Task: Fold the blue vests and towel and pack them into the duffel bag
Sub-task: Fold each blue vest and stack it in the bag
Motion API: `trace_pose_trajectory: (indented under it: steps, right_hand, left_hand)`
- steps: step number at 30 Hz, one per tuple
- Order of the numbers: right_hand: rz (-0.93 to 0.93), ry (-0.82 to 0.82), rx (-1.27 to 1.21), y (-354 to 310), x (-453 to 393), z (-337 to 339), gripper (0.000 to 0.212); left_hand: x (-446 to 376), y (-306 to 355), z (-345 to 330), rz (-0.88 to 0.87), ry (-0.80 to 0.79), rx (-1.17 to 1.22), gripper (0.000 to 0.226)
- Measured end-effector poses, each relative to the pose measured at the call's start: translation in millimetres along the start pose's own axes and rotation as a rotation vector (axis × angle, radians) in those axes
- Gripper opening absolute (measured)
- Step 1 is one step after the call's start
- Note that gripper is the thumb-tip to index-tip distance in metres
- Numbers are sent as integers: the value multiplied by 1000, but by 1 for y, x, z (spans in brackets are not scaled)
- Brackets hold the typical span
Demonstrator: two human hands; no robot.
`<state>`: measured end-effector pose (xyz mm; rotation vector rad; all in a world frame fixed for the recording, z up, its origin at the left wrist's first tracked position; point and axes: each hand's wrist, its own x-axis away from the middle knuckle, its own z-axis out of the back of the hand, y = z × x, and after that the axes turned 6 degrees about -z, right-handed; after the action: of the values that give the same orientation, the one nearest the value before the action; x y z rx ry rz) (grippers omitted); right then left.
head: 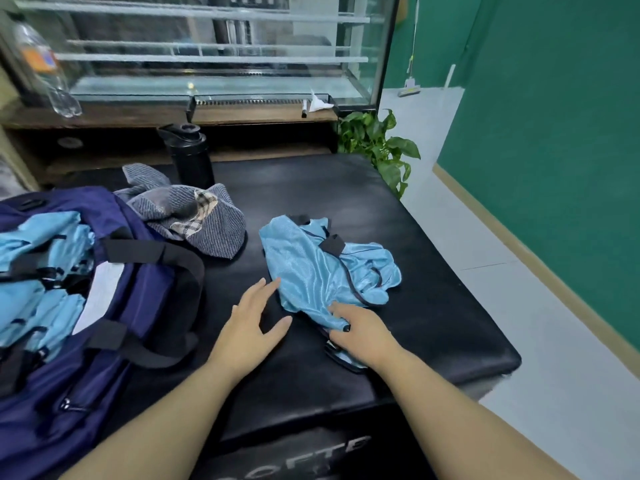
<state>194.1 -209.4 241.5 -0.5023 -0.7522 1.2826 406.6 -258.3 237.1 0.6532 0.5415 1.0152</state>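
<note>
On the black table (346, 188), hands flank the crumpled vest (311, 268).

Black padded surface (346, 202) fills the centre; behind it at top a glass display case (207, 46) on a wooden shelf unit (104, 119). Green wall (554, 133) with tan baseboard at right, pale tiled floor (485, 244) below, leafy plant (381, 143) at the case's corner.

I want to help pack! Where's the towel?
The grey towel lies crumpled at the left back of the black table, between the duffel bag and black bottle.
</note>
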Motion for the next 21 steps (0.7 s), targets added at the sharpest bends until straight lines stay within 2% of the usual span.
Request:
trace_pose_trajectory:
  steps: [4,7,9,12,14,16,21]
  right_hand:
    - [-16,-94,-46,-10,15,4,14]
    - [-51,-177,-30,-18,31,5,21]
    - [-33,-216,-28,-23,42,2,19]
    - [50,-226,29,-33,57,-3,5]
    - [96,-175,87,-40,62,-2,9]
    - [95,-73,109,-46,62,3,11]
    - [44,154,3,-75,57,21,18]
  left_hand:
    - [8,11,0,-2,-96,64,69]
    - [23,15,5,45,-189,-20,70]
    - [32,18,5,38,-216,-77,57]
    - [43,22,6,13,-223,-93,15]
    - [48,26,13,-11,-147,-61,5]
    - [50,34,25,-49,-29,-44,12]
    - [35,72,83,-7,209,3,14]
